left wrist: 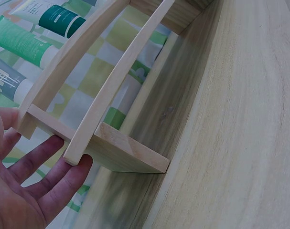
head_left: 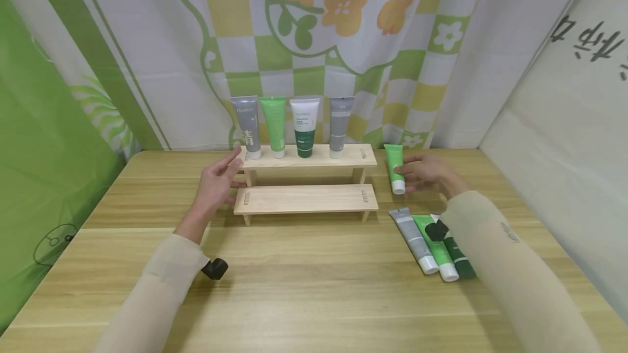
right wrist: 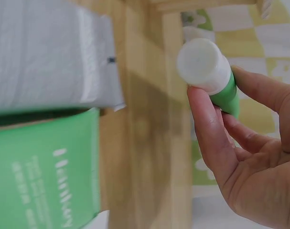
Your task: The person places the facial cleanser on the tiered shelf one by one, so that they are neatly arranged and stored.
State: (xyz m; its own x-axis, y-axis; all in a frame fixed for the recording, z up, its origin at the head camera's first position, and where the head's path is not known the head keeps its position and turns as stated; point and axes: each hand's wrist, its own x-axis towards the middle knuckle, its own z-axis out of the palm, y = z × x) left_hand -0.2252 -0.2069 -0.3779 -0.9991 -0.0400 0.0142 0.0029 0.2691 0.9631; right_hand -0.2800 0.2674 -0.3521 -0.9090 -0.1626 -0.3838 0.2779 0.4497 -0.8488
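A two-tier wooden stand [head_left: 306, 199] stands on the table. My left hand [head_left: 214, 183] is at its left end, the fairly straight fingers [left wrist: 49, 164] touching the board ends. On the upper board stand a blue-grey tube [head_left: 248, 124], a light green tube [head_left: 273, 124], a white and dark green tube [head_left: 305, 124] and a grey tube [head_left: 339, 124], all caps down. Right of the stand, my right hand [head_left: 427, 172] pinches another light green tube [head_left: 394, 162] between thumb and fingers. It is raised off the table, its white cap [right wrist: 202, 64] downward.
At the right, a grey tube [head_left: 413, 238], a green tube [head_left: 436, 247] and a dark green and white tube [head_left: 458, 257] lie side by side on the wooden table [head_left: 294, 298]. The right sleeve partly covers them. A patterned curtain [head_left: 314, 20] hangs behind the stand.
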